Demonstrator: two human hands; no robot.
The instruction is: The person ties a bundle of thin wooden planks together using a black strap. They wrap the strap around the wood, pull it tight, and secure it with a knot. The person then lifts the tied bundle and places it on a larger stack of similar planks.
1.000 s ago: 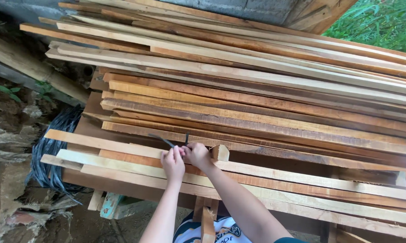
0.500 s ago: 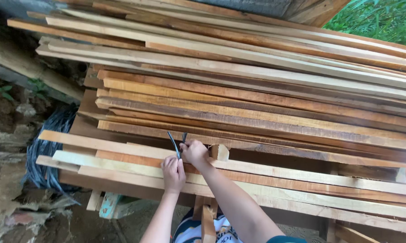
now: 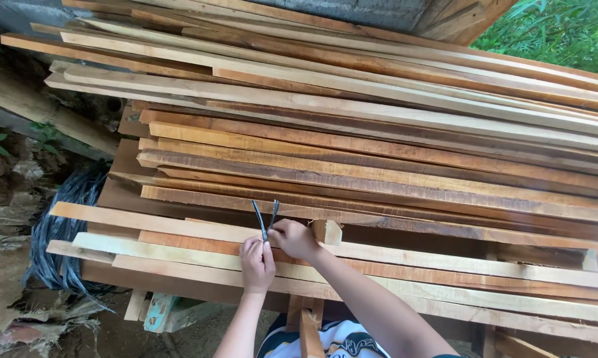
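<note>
A big stack of long wooden planks (image 3: 378, 132) slopes across the view. At its near edge my left hand (image 3: 257, 264) and my right hand (image 3: 294, 238) pinch the two ends of a thin dark strap (image 3: 266, 215), which stick up in a V above the planks. The hands touch each other over a pale plank (image 3: 179, 248). A short wooden block (image 3: 327, 231) stands just right of my right hand.
A bundle of dark straps (image 3: 63, 232) hangs at the stack's left end. Earth, debris and a log (image 3: 40, 106) lie to the left. Green foliage (image 3: 564, 30) shows at top right. A wooden post (image 3: 307, 335) rises near my body.
The left strap end swung from lying flat leftward to standing upright beside the right end. My left hand slid slightly down toward me; the view shifted a little.
</note>
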